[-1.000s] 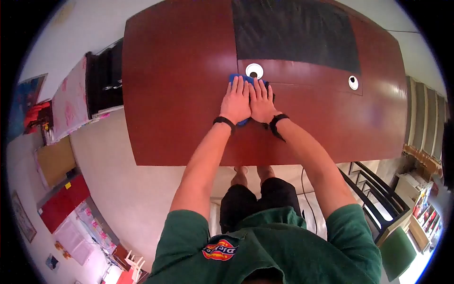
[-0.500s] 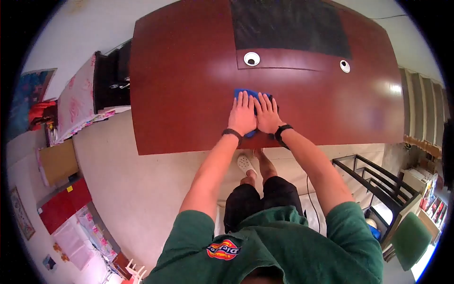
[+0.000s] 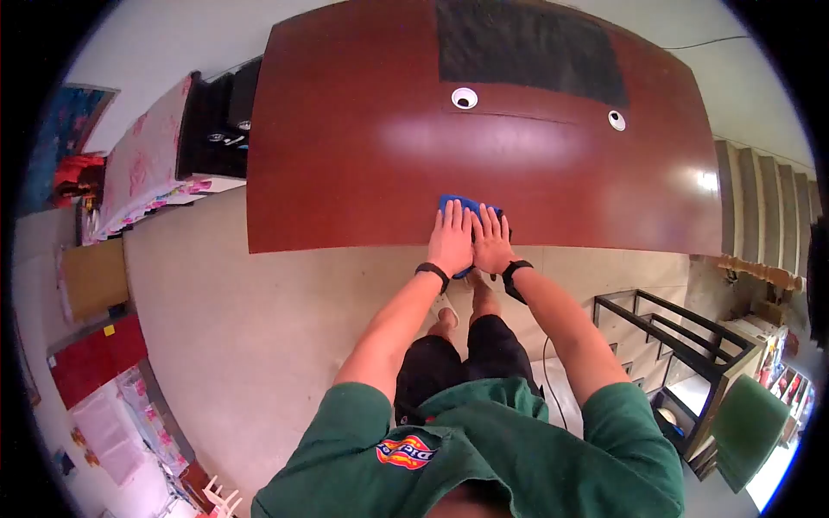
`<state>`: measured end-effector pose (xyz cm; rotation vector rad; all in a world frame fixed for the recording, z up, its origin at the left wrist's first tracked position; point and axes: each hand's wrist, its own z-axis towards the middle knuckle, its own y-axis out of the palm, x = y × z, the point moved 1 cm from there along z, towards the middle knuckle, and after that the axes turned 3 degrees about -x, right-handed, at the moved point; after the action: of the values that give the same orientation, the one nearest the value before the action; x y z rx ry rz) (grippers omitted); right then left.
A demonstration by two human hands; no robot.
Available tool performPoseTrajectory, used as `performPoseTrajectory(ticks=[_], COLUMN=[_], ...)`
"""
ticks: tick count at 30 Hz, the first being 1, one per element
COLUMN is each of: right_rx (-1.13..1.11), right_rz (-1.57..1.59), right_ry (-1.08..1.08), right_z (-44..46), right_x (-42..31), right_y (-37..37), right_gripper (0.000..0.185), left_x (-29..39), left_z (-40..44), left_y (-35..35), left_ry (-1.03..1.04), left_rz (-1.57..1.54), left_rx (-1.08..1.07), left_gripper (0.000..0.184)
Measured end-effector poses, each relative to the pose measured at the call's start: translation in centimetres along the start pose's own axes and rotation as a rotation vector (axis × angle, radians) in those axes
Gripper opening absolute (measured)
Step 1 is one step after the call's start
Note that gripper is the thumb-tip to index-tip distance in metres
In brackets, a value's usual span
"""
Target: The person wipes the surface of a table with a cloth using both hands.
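Note:
My left hand [image 3: 451, 243] and my right hand [image 3: 493, 247] lie flat side by side at the near edge of a reddish-brown desk [image 3: 345, 173]. Their fingers are stretched out and point away from me. Under both palms is a blue cloth [image 3: 448, 201], pressed against the desk; it shows beyond the fingertips and a little below the hands, and the rest is covered. Dark bands are around both wrists.
A black panel [image 3: 531, 53] and two white-rimmed round holes, one left [image 3: 465, 98] and one right [image 3: 617, 120], are at the far side. A black metal frame [image 3: 673, 337] and green chair [image 3: 749, 427] stand at right, near a cable [image 3: 553, 388].
Both hands have drawn the blue cloth back toward me, from farther in on the desktop to its near edge. The camera view has shifted slightly.

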<state>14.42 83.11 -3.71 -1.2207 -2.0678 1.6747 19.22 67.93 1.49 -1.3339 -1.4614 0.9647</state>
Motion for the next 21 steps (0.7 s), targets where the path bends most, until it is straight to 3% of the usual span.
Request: performPoseTrajectory(ticks=[5, 8, 12, 21], right_rx=[-0.059, 0.038, 0.169, 0.100], right_rz=[-0.022, -0.049, -0.055, -0.045], right_ry=[0.013, -0.070, -0.084, -0.094], right_z=[0.4, 1.5, 5.2, 14.0], right_x=[-0.2, 1.0, 3.9, 12.2], right_y=[-0.9, -1.8, -3.6, -10.2], right_gripper=[0.087, 0.084, 0.079, 0.080], left_x=[0.5, 0.0, -0.9, -1.8], left_z=[0.0, 1.4, 6.4, 19.6], left_y=[-0.1, 0.7, -0.7, -1.7], left_ry=[-0.010, -0.032, 0.006, 0.013], left_rz=[0.121, 0.017, -0.065, -0.111], left_rx=[-0.059, 0.032, 0.078, 0.182], left_gripper=[0.075, 0.076, 0.078, 0.087])
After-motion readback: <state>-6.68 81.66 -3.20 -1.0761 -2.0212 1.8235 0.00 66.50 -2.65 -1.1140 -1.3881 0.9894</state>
